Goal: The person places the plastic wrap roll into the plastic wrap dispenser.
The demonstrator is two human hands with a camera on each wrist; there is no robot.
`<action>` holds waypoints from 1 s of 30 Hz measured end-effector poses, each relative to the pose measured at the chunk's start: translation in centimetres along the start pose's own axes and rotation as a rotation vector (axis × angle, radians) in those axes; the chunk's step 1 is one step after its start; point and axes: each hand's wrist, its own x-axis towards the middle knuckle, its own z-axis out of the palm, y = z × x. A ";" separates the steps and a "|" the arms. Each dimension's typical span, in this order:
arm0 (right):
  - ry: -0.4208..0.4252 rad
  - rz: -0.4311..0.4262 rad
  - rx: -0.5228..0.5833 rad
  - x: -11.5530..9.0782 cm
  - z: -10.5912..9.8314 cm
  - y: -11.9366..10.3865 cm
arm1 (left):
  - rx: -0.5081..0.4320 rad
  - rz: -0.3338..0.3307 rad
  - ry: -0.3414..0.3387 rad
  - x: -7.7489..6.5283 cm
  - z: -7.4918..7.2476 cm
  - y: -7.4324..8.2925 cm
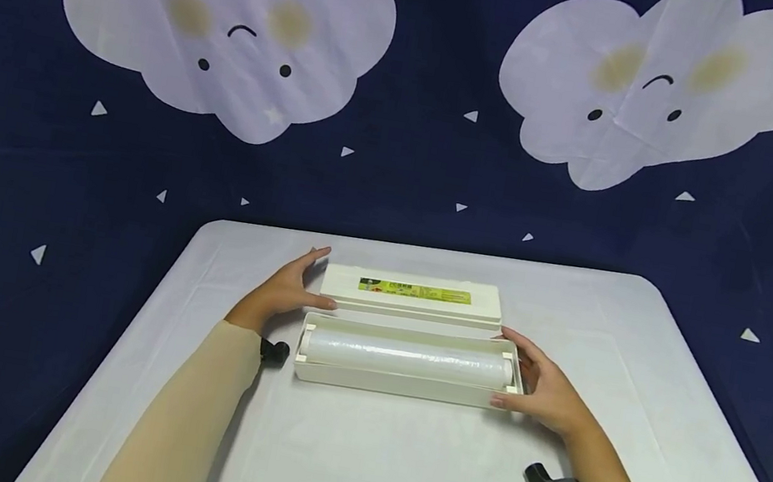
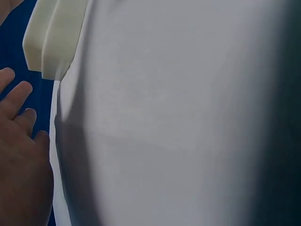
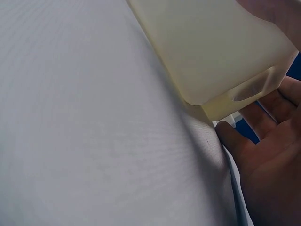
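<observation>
Resting on the white counter [image 1: 387,477], a cream-white box [image 1: 394,384] is seen with its upper side uncovered, and inside it a roll of clear film [image 1: 406,357] is laid lengthwise. Just beyond the box, a long white lid [image 1: 414,305] is set almost parallel to it, a narrow strip of counter being left between the two. A yellow-green label [image 1: 416,290] is carried on the lid's top; its print is too small to be read.

The right end of the box is gripped by the right hand [image 1: 552,392]: the thumb is laid against the near wall and the other fingers are bent round the end toward the far corner, parted by the box's width. In the right wrist view, a slot is shown in the end of the box, beside these fingers.

Near the box's far left corner, the left hand [image 1: 282,289] is held with its fingers spread well apart and nothing gripped. Its thumb is stretched to the lid's near left corner; whether the lid is touched cannot be told.

To the left of the box, and nearer than it on the right, black devices [image 1: 275,353] are worn at the wrists. Well beyond the box, a dark blue backdrop [image 1: 422,112] is patterned with clouds and small white triangles.
</observation>
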 end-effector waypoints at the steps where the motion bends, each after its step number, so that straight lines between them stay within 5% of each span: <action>1: 0.002 0.000 0.000 0.0 0.0 0.0 | 0.009 0.001 -0.012 0.2 0.0 0.1; 12: -0.001 -0.014 0.020 0.0 -0.1 0.2 | 0.056 0.006 -0.081 1.2 0.4 0.0; 30: -0.003 0.018 -0.001 0.0 0.0 0.0 | -0.037 0.068 -0.025 1.2 1.3 -0.7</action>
